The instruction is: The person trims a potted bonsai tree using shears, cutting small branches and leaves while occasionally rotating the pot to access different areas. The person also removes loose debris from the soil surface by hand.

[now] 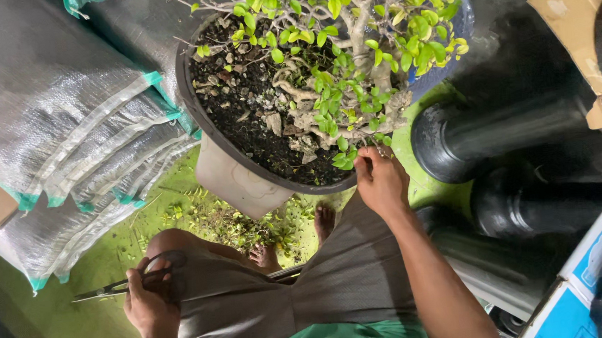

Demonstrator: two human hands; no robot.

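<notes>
Of the hands, the left hand (151, 299) grips black scissors (122, 284) by the loops, while the right hand (381, 181) apparently pinches a thin, easily snapped twig of the potted bonsai (336, 61) at the heavy pot's (231, 174) near rim.

From my remote seat, hard overhead light flares off the silvery woven plastic sacks (65, 122) and brightens the small glossy green leaves of the potted tree (348, 38), while the stacked black plastic pots (506, 169) sink into murky, slightly smeared shadow and the frame edges bend outward.
</notes>
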